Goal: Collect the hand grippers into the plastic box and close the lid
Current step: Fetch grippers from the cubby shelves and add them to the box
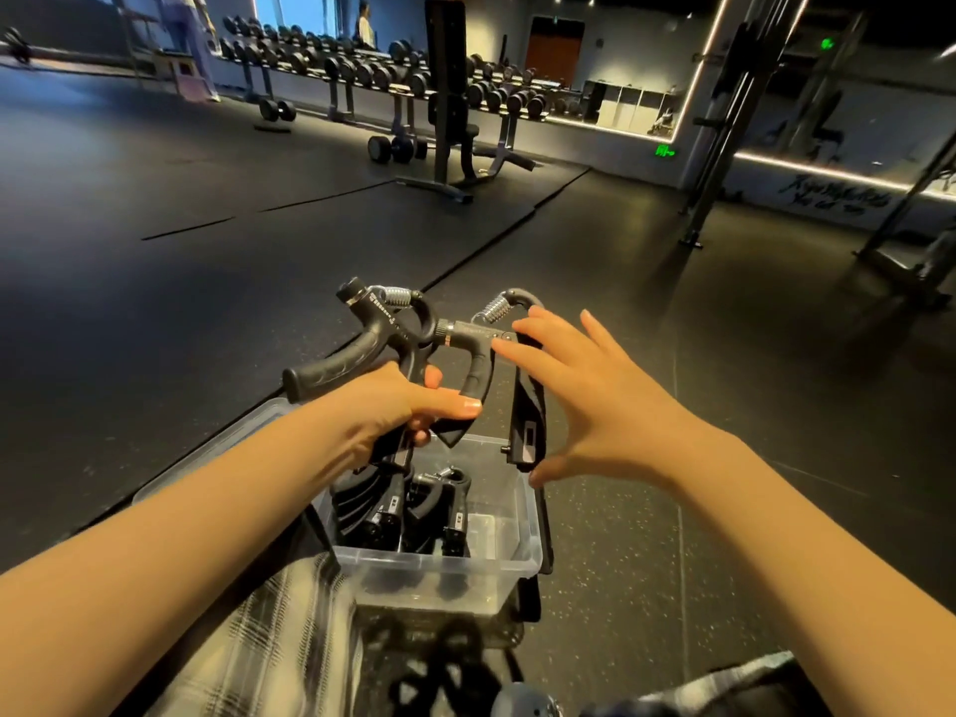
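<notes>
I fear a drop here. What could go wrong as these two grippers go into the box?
The left hand holds both grippers at once above the box; one may slip and fall outside. The right hand is open, its fingers only touching one of them, so it gives little support. The stored grippers may snag them.

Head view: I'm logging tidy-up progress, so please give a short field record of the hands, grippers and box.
left hand: grips two black hand grippers with steel springs, held above the box
right hand: open, fingers spread at the right-side gripper's loose handle
box: clear plastic box, top open, no lid on it
box contents: several more black grippers inside
surface: dark rubber gym floor
</notes>
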